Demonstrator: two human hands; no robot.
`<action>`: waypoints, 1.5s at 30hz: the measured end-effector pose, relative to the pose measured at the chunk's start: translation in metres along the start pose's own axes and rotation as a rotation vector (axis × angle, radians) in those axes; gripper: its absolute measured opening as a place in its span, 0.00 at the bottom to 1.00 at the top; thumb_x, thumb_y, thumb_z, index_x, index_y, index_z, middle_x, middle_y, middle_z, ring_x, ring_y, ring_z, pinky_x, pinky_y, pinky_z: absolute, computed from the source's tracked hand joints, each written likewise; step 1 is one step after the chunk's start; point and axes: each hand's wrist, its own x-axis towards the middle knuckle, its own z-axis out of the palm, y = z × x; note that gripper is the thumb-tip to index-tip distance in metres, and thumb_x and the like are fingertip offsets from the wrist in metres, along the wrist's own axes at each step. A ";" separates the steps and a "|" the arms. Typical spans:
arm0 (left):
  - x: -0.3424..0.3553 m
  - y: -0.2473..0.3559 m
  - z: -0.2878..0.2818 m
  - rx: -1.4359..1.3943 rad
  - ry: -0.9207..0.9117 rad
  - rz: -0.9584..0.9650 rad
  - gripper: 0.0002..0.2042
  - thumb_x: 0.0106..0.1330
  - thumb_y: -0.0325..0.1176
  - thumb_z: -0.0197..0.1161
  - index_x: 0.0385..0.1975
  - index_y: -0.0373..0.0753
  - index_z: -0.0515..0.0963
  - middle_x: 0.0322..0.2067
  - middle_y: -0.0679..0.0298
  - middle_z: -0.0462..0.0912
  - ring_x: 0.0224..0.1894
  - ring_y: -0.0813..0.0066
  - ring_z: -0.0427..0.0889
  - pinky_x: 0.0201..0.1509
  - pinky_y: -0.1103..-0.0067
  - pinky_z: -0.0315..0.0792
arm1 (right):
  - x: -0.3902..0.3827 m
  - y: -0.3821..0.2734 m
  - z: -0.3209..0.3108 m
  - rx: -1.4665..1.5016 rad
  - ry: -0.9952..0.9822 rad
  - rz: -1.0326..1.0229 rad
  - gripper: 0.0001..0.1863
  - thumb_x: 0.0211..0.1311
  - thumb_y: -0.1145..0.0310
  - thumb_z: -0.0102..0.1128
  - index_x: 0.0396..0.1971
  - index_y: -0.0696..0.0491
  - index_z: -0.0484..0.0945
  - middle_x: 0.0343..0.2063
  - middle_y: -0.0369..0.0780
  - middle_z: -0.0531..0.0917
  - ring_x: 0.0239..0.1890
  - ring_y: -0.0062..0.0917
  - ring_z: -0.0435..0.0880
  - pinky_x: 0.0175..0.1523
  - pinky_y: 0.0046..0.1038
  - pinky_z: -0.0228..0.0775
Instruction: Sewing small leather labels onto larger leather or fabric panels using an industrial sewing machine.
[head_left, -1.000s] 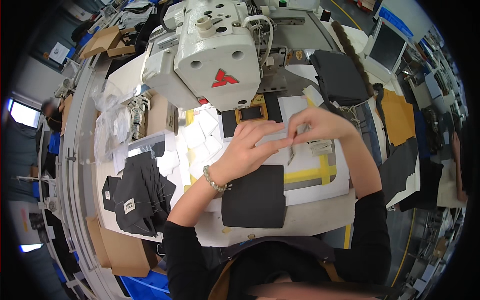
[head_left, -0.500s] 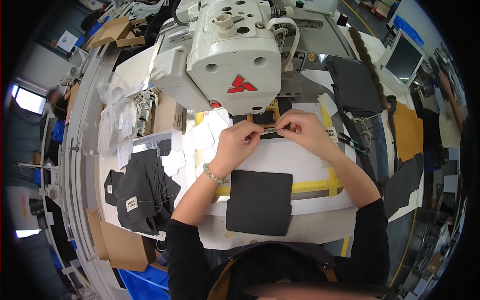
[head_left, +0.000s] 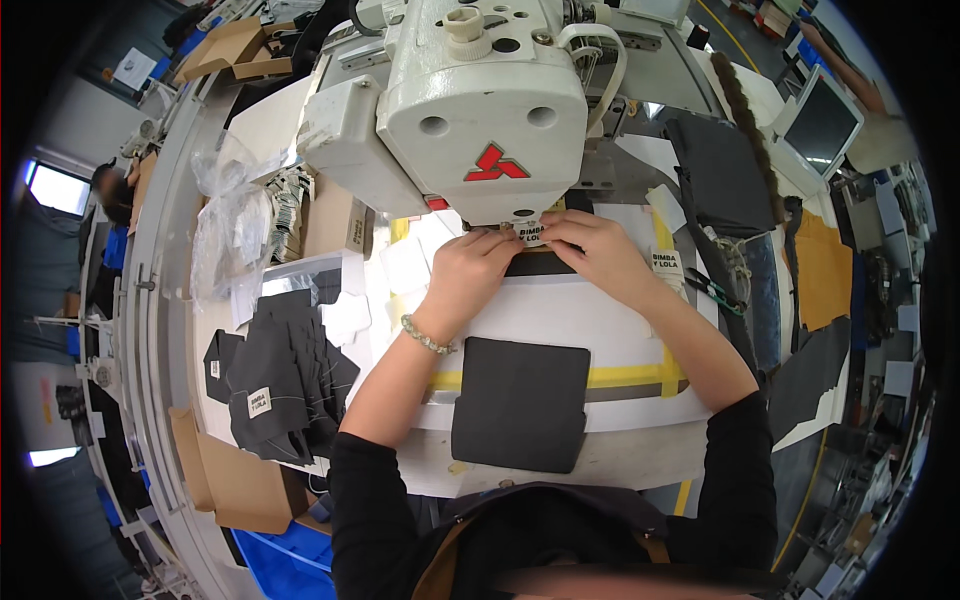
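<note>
Under the head of a white industrial sewing machine [head_left: 480, 130], my left hand [head_left: 467, 277] and my right hand [head_left: 605, 256] meet at a small white label [head_left: 531, 235] with dark lettering. The fingers of both hands are closed at its two sides, fingertips pressed low. The label lies over a dark piece of fabric [head_left: 545, 264] at the sewing spot. Part of the needle area is hidden by the machine head and my fingers. Nearer to me, a flat black panel [head_left: 520, 404] lies by the table's front edge, touched by neither hand.
On the left lie stacked black pieces with labels [head_left: 285, 375], a clear plastic bag [head_left: 228, 235] and a cardboard box of labels [head_left: 335, 222]. To the right are spare labels [head_left: 667, 264], dark-handled snips [head_left: 715, 290], an orange-brown piece [head_left: 823, 270] and a monitor [head_left: 822, 122].
The label now lies face up between my fingers at the sewing spot; before, my fingertips pinched it edge-on. Both hands have moved slightly, their fingers now flatter and lower. The view has shifted a little.
</note>
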 end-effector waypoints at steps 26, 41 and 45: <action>-0.003 0.022 -0.002 0.242 -0.212 0.088 0.19 0.57 0.35 0.66 0.49 0.37 0.79 0.45 0.62 0.81 0.51 0.68 0.77 0.52 0.73 0.70 | 0.003 0.001 -0.002 -0.425 0.044 -0.224 0.06 0.55 0.67 0.65 0.32 0.51 0.83 0.38 0.34 0.86 0.42 0.23 0.80 0.53 0.31 0.64; -0.007 0.023 -0.005 0.160 -0.264 0.001 0.28 0.58 0.48 0.65 0.54 0.35 0.73 0.49 0.61 0.75 0.54 0.67 0.71 0.54 0.72 0.64 | -0.007 -0.004 0.003 -0.636 -0.160 -0.230 0.17 0.55 0.67 0.64 0.46 0.50 0.78 0.48 0.33 0.80 0.49 0.26 0.76 0.55 0.32 0.59; -0.013 0.018 -0.006 0.191 -0.271 -0.097 0.33 0.58 0.52 0.66 0.57 0.35 0.71 0.54 0.57 0.73 0.58 0.62 0.69 0.63 0.66 0.60 | -0.008 0.004 0.015 -0.560 -0.035 -0.286 0.18 0.57 0.68 0.63 0.49 0.50 0.78 0.50 0.35 0.79 0.53 0.28 0.75 0.59 0.34 0.60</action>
